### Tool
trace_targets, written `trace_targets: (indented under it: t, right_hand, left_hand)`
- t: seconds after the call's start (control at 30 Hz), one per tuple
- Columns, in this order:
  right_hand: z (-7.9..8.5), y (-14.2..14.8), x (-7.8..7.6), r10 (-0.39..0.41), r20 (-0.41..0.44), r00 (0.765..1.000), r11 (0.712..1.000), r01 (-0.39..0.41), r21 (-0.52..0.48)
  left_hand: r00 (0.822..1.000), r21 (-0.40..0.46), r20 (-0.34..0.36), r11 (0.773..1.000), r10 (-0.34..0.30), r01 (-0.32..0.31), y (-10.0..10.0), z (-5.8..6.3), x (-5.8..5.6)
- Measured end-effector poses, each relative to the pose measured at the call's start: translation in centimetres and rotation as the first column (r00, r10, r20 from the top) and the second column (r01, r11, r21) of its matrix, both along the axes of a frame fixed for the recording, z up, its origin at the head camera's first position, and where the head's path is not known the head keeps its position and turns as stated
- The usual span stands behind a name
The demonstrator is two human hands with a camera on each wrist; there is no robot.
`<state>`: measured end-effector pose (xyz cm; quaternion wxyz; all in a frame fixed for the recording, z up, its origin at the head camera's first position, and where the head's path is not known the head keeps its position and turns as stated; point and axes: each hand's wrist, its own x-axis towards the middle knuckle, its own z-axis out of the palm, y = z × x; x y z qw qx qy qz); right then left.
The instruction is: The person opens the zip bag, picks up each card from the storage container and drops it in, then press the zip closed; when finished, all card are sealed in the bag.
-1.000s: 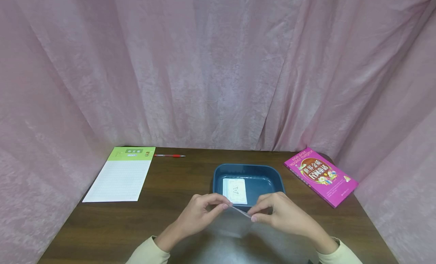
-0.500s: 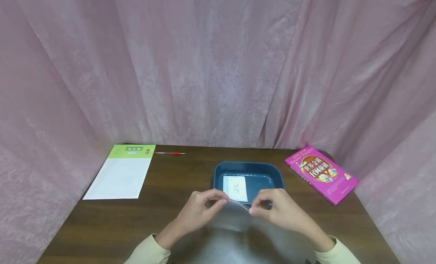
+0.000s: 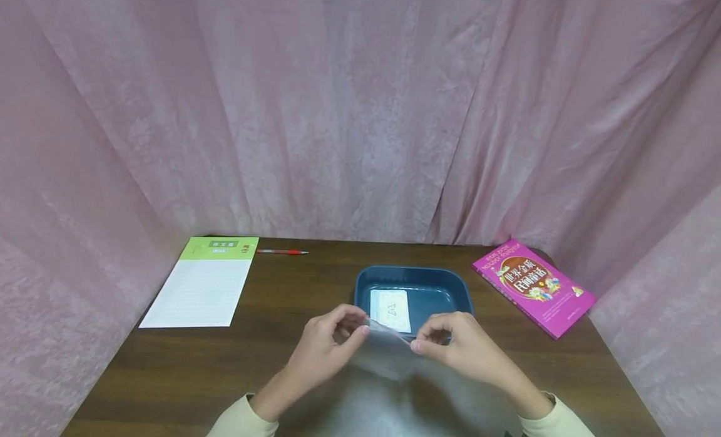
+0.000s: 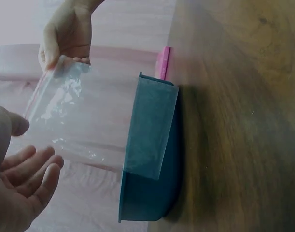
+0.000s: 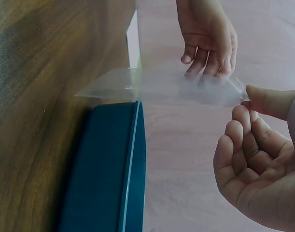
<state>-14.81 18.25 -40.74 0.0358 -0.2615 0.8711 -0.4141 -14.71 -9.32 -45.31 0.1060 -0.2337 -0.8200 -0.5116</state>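
Note:
A clear plastic zip bag [image 3: 388, 342] is stretched between my two hands above the near edge of a blue tray [image 3: 442, 299]. My right hand [image 3: 462, 352] pinches one top corner of the bag [image 5: 205, 92] between thumb and finger. My left hand [image 3: 323, 346] is at the opposite top corner. In the left wrist view its thumb [image 4: 19, 124] touches the bag's strip edge, while its fingers [image 4: 41, 176] are parted from the thumb. A small stack of white cards [image 3: 391, 310] with a drawing lies in the tray's left half.
A pad of lined paper [image 3: 197, 293] with a green header lies at the left. A red pen [image 3: 284, 251] sits beside its top. A pink book [image 3: 535, 288] lies angled at the right, and a pink curtain [image 3: 360, 111] hangs behind the wooden table [image 3: 169, 374].
My left thumb and fingers have parted at the bag's corner, and more of the clear film shows. The right hand keeps its pinch; the hands rose slightly.

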Motion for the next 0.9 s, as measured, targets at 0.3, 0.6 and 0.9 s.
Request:
trace_targets:
  t: [0.3,0.6,0.9]
  right_hand:
    - [-0.3,-0.2,0.2,-0.025,0.021,0.999,0.999,0.026,-0.023]
    - [-0.5,-0.5,0.5,-0.023,0.023,0.999,0.999,0.024,-0.032]
    - [-0.4,-0.6,0.7,-0.023,0.041,0.999,0.999,0.025,-0.042]
  left_hand:
    - [0.988,-0.039,-0.014,0.987,0.153,-0.153,0.5,0.9,1.9]
    - [0.971,-0.173,-0.113,0.959,0.209,-0.226,1.3,1.9,3.3]
    - [0.994,-0.178,0.019,0.979,0.105,-0.1,1.5,2.1,3.6]
